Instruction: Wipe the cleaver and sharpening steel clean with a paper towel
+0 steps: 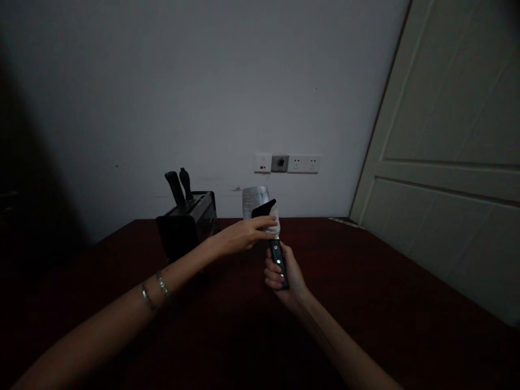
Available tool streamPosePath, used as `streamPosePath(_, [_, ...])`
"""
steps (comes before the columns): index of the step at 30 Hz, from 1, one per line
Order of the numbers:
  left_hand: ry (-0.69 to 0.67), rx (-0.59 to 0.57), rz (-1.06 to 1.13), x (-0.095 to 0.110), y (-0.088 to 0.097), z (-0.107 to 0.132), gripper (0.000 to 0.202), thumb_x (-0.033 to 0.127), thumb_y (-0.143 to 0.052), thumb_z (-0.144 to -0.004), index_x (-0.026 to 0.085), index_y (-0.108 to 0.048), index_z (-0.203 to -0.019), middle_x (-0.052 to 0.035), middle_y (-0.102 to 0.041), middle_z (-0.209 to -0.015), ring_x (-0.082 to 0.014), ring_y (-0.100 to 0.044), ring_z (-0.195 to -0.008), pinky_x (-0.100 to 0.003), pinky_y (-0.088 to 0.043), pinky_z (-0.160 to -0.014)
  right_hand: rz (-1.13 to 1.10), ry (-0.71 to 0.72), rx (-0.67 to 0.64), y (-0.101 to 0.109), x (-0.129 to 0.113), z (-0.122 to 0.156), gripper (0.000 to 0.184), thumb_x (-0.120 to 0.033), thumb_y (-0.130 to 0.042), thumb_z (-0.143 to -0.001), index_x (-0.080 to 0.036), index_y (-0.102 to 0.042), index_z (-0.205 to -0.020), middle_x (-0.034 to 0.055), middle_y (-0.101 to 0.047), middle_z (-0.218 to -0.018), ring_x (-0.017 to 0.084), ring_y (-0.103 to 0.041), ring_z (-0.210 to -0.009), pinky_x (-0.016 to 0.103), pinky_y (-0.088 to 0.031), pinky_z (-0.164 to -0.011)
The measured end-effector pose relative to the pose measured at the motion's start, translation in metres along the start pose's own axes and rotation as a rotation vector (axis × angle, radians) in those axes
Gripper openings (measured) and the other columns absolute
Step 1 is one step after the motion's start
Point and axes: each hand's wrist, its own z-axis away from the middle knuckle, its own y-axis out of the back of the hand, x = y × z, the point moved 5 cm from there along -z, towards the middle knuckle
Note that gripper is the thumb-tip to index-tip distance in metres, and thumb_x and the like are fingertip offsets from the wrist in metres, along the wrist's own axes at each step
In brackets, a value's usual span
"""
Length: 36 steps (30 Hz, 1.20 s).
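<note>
My right hand (290,276) is wrapped around the black riveted handle (275,252) of a kitchen cleaver. Its broad metal blade (254,196) points up and away from me, tilted a little left. Across the lower blade reaches my left hand (246,233), fingers closed on a black-and-white cloth-like piece (265,208) pressed against the metal. The fingers and this piece hide part of the blade. To the left, behind my left forearm, stands a dark knife block (177,235) with two black-handled tools upright in its top.
The dark red table (325,260) runs back to a pale wall (227,97). Sockets and a switch (287,163) sit on the wall above the table's back edge. A pale panelled door (442,179) rises along the right side. The light is dim.
</note>
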Motion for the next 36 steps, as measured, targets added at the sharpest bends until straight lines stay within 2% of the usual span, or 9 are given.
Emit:
streamPosePath(6, [-0.026, 0.041, 0.059, -0.003, 0.008, 0.008, 0.047, -0.003, -0.039, -0.076, 0.018, -0.057, -0.114, -0.0118, -0.044, -0.133, -0.0187, -0.031, -0.130, -0.035, -0.036, -0.103, 0.038, 0.047, -0.010, -0.002, -0.005, 0.000, 0.032, -0.043, -0.041, -0.083, -0.016, -0.051, -0.067, -0.0096, -0.033, -0.036, 0.002, -0.015, -0.028, 0.012, -0.011, -0.028])
streamPosePath(12, [-0.058, 0.064, 0.036, 0.003, 0.002, 0.002, 0.041, -0.001, -0.037, -0.080, 0.011, -0.057, -0.113, -0.0174, -0.042, -0.133, -0.0203, -0.029, -0.130, -0.036, -0.035, -0.104, 0.045, 0.025, -0.021, -0.002, -0.001, 0.000, 0.032, -0.045, -0.045, -0.080, -0.017, -0.050, -0.067, -0.0102, -0.032, -0.037, 0.002, -0.014, -0.029, 0.012, -0.011, -0.028])
streamPosePath(16, [-0.018, 0.021, 0.031, 0.002, -0.001, -0.002, 0.047, -0.004, -0.039, -0.076, 0.016, -0.058, -0.114, -0.0125, -0.041, -0.135, -0.0195, -0.030, -0.130, -0.035, -0.035, -0.104, 0.038, 0.009, -0.013, -0.001, 0.000, 0.000, 0.031, -0.046, -0.049, -0.078, -0.017, -0.049, -0.069, -0.0109, -0.032, -0.038, 0.001, -0.014, -0.029, 0.011, -0.011, -0.029])
streamPosePath(20, [-0.009, 0.010, 0.052, 0.002, 0.004, 0.001, 0.059, -0.008, -0.039, -0.070, 0.022, -0.054, -0.119, -0.0083, -0.040, -0.136, -0.0193, -0.029, -0.131, -0.036, -0.035, -0.104, 0.044, 0.007, -0.028, -0.002, -0.001, 0.001, 0.032, -0.047, -0.047, -0.080, -0.017, -0.049, -0.069, -0.0108, -0.032, -0.038, 0.001, -0.015, -0.029, 0.012, -0.011, -0.029])
streamPosePath(26, [-0.016, 0.040, 0.074, 0.002, 0.013, 0.011, 0.058, -0.008, -0.039, -0.071, 0.022, -0.055, -0.118, -0.0092, -0.042, -0.135, -0.0214, -0.033, -0.129, -0.038, -0.038, -0.102, 0.046, 0.010, -0.037, -0.005, -0.002, 0.002, 0.033, -0.046, -0.044, -0.081, -0.017, -0.050, -0.069, -0.0104, -0.032, -0.037, 0.001, -0.015, -0.028, 0.012, -0.012, -0.028])
streamPosePath(31, [-0.016, 0.045, 0.054, 0.003, 0.010, 0.012, 0.054, -0.007, -0.039, -0.073, 0.021, -0.055, -0.116, -0.0098, -0.041, -0.135, -0.0210, -0.030, -0.130, -0.039, -0.038, -0.102, 0.060, 0.020, -0.025, -0.007, -0.002, 0.003, 0.033, -0.046, -0.043, -0.082, -0.017, -0.049, -0.068, -0.0105, -0.031, -0.037, 0.002, -0.015, -0.029, 0.012, -0.011, -0.028])
streamPosePath(36, [-0.013, 0.008, 0.019, 0.005, 0.005, 0.003, 0.053, -0.007, -0.038, -0.073, 0.017, -0.054, -0.118, -0.0131, -0.038, -0.136, -0.0207, -0.026, -0.132, -0.039, -0.034, -0.105, 0.073, 0.013, -0.013, -0.006, 0.000, 0.002, 0.034, -0.047, -0.042, -0.082, -0.017, -0.049, -0.068, -0.0105, -0.031, -0.037, 0.002, -0.014, -0.028, 0.012, -0.012, -0.028])
